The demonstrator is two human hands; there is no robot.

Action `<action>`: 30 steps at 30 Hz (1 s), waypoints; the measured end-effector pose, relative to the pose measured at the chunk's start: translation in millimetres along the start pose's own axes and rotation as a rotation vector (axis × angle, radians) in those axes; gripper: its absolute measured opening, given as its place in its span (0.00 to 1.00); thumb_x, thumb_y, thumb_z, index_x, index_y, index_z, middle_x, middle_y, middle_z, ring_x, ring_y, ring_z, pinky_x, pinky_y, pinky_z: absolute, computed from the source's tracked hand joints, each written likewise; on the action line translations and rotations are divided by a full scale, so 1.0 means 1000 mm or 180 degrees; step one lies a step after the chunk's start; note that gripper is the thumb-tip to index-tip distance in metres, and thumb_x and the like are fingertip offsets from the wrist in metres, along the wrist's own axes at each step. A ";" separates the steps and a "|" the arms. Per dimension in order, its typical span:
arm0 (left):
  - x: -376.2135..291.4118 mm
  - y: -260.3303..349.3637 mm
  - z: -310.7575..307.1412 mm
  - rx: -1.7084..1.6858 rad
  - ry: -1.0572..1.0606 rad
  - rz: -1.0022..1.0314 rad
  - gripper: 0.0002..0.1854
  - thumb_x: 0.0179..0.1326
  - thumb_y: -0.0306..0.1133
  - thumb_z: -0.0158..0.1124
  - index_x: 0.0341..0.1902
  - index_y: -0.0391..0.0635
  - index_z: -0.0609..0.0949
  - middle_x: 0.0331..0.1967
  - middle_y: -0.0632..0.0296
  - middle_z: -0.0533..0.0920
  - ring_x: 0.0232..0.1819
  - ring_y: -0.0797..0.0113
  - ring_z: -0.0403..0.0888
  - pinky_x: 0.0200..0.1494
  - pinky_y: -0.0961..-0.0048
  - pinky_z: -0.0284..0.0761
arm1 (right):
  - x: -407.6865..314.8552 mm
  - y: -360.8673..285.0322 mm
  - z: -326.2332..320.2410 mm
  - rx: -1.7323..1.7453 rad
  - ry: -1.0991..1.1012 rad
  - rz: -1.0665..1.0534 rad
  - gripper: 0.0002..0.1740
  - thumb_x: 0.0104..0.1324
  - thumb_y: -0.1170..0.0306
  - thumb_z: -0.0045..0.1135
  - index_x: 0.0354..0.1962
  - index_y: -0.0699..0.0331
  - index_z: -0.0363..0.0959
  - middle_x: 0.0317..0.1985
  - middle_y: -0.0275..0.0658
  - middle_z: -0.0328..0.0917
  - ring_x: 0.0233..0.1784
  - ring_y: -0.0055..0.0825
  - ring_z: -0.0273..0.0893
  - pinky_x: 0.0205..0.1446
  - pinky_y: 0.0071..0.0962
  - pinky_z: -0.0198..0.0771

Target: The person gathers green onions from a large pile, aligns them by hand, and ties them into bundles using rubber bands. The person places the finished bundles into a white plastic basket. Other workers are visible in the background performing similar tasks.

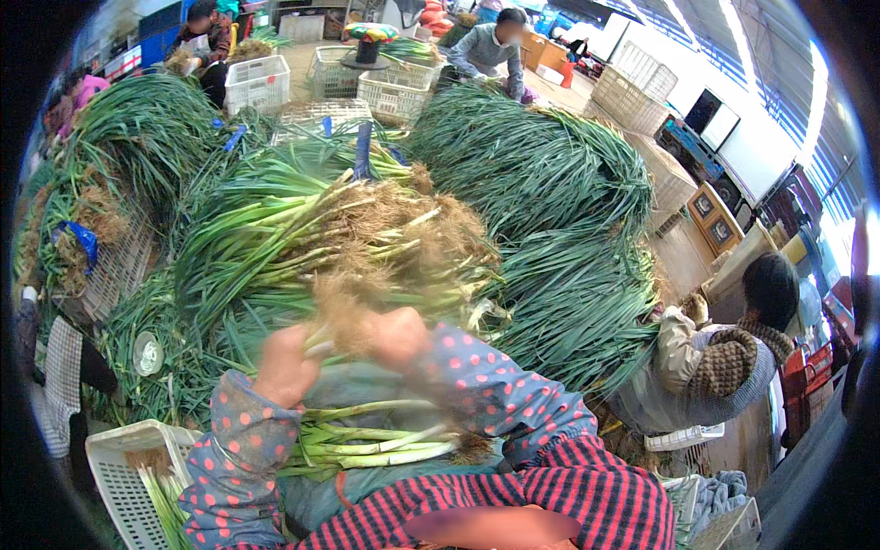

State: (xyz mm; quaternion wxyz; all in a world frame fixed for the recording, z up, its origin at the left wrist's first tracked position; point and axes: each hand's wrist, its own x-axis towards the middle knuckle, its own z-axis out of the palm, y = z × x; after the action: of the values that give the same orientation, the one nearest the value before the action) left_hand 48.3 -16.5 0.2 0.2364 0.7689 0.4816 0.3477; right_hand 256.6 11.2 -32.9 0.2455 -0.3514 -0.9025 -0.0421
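Close in front of my body, my left hand [285,364] is closed around the pale stems of a few leek-like green onions [317,342]. Beside it my right hand [399,337] is blurred, with its fingers at the brown roots [344,302]; whether it grips them cannot be told. Below both hands, a few more green onions [385,450] lie across my lap, roots to the right. Beyond the hands rises a heap of green onions [330,234], with leaves to the left and tangled roots to the right. A blue band [362,151] stands up at its far side.
Large piles of green onions lie right [570,275] and left [144,117]. A white plastic crate [110,474] holds onions at lower left. A co-worker [729,350] sits at right; another person [481,55] bends over the far pile. More crates [258,82] stand behind.
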 end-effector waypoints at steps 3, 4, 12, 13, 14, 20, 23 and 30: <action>0.001 -0.011 0.005 -0.0862 -0.0689 -0.0661 0.04 0.52 0.26 0.60 0.30 0.39 0.78 0.18 0.64 0.76 0.20 0.73 0.71 0.24 0.74 0.68 | 0.001 -0.001 -0.001 0.0067 0.0121 -0.0140 0.11 0.48 0.73 0.51 0.32 0.58 0.66 0.23 0.38 0.68 0.18 0.37 0.71 0.15 0.34 0.66; 0.000 -0.014 0.007 -0.1075 -0.0690 -0.0641 0.06 0.54 0.29 0.61 0.30 0.39 0.78 0.18 0.66 0.75 0.19 0.78 0.70 0.22 0.78 0.67 | 0.001 -0.001 -0.003 0.0105 0.0214 -0.0179 0.11 0.48 0.72 0.51 0.32 0.58 0.67 0.23 0.38 0.68 0.18 0.37 0.71 0.15 0.33 0.66; 0.019 -0.030 0.002 -0.0315 0.0656 0.0060 0.07 0.49 0.27 0.59 0.33 0.42 0.80 0.24 0.57 0.80 0.26 0.69 0.75 0.32 0.70 0.71 | -0.016 0.026 -0.014 0.0599 -0.1003 0.1068 0.14 0.57 0.58 0.53 0.32 0.60 0.70 0.30 0.41 0.75 0.30 0.44 0.74 0.35 0.39 0.70; 0.018 -0.039 -0.012 -0.0681 0.0494 -0.0428 0.08 0.51 0.29 0.58 0.35 0.41 0.80 0.26 0.57 0.81 0.28 0.71 0.75 0.33 0.71 0.72 | -0.023 0.029 -0.012 0.0497 -0.1004 0.1209 0.15 0.58 0.56 0.53 0.33 0.60 0.72 0.32 0.42 0.76 0.34 0.44 0.74 0.39 0.38 0.70; 0.014 -0.046 -0.024 -0.0899 0.0432 -0.1270 0.11 0.53 0.31 0.59 0.39 0.40 0.79 0.30 0.57 0.81 0.32 0.70 0.76 0.36 0.71 0.71 | -0.032 0.037 -0.015 0.1036 -0.0944 0.1220 0.16 0.59 0.57 0.51 0.36 0.60 0.74 0.32 0.45 0.76 0.37 0.42 0.74 0.41 0.36 0.70; -0.019 -0.063 -0.086 -0.0344 0.2039 -0.0759 0.17 0.53 0.43 0.66 0.37 0.41 0.81 0.20 0.72 0.75 0.20 0.81 0.67 0.23 0.81 0.63 | -0.097 0.034 -0.031 0.2661 -0.1496 0.2260 0.17 0.59 0.64 0.56 0.39 0.69 0.73 0.27 0.41 0.78 0.29 0.22 0.74 0.34 0.26 0.70; -0.026 -0.048 -0.105 -0.0487 0.2264 -0.0705 0.15 0.52 0.43 0.67 0.35 0.43 0.81 0.17 0.76 0.72 0.16 0.86 0.63 0.19 0.85 0.57 | -0.122 0.022 -0.039 0.1867 -0.1821 0.1716 0.15 0.56 0.62 0.57 0.39 0.61 0.75 0.28 0.41 0.78 0.32 0.36 0.77 0.36 0.29 0.70; -0.016 -0.027 -0.107 0.0356 0.2288 -0.0373 0.15 0.52 0.36 0.68 0.41 0.41 0.79 0.23 0.73 0.75 0.23 0.84 0.67 0.26 0.85 0.62 | -0.134 0.000 -0.036 0.0635 -0.1329 0.0614 0.21 0.53 0.62 0.57 0.42 0.64 0.70 0.33 0.41 0.71 0.38 0.42 0.69 0.40 0.36 0.65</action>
State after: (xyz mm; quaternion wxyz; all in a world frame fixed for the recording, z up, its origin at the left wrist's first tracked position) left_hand -53.7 -16.2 45.9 0.0292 0.5806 0.5954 0.5546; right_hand 356.1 -79.4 -64.6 0.0901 -0.4109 -0.8957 0.1443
